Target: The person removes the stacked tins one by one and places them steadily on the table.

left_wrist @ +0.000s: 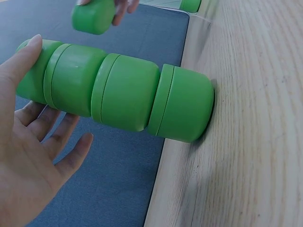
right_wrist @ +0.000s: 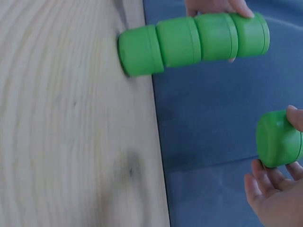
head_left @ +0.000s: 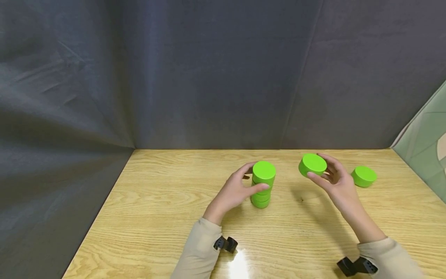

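Note:
A stack of several squat green lidded jars (head_left: 261,198) stands on the wooden table, slightly uneven from jar to jar in the left wrist view. Around its upper part is my left hand (head_left: 234,190), thumb on the near side and fingers on the far side, holding the top jar (left_wrist: 35,78). To the right, my right hand (head_left: 341,188) grips another green jar (head_left: 312,164) between thumb and fingers, raised above the table and apart from the stack. The right wrist view shows this held jar (right_wrist: 273,139) partly cut off by the frame edge.
One more green jar (head_left: 364,176) sits on the table (head_left: 156,217) to the right of my right hand. A dark grey cloth (head_left: 216,77) hangs behind the table and along its left side. Part of a pale green surface (head_left: 423,135) shows at the far right.

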`<state>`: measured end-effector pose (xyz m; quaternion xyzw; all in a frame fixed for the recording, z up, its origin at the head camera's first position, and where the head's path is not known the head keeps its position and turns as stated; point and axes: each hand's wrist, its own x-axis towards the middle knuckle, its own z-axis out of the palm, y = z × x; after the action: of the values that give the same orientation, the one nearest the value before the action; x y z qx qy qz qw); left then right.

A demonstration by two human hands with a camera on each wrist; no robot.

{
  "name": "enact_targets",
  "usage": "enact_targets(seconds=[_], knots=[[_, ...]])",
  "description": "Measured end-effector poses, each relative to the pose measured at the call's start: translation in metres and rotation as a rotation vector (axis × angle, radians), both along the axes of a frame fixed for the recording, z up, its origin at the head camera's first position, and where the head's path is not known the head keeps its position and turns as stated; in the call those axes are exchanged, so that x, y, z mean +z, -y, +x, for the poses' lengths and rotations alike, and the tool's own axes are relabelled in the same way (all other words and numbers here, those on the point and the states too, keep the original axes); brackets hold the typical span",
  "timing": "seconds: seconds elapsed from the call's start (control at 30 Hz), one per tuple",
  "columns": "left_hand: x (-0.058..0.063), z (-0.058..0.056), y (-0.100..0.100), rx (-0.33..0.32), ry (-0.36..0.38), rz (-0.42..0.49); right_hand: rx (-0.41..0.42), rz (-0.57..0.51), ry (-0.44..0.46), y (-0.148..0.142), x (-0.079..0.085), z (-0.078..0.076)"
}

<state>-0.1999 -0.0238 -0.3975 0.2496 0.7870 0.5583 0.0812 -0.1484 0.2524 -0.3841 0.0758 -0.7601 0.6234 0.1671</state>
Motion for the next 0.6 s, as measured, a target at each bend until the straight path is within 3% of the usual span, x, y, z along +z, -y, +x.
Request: enact_targets(seconds=[0.33,0.6], knots=[[-0.001,0.000,0.001,-0.003,0.007,0.011,-0.105,0.186,0.113,-0.027,-0.006,-0.001],[-0.002,-0.001,0.001,-0.014,-0.004,0.015,-0.100,0.150,0.165,-0.049,-0.012,0.000]])
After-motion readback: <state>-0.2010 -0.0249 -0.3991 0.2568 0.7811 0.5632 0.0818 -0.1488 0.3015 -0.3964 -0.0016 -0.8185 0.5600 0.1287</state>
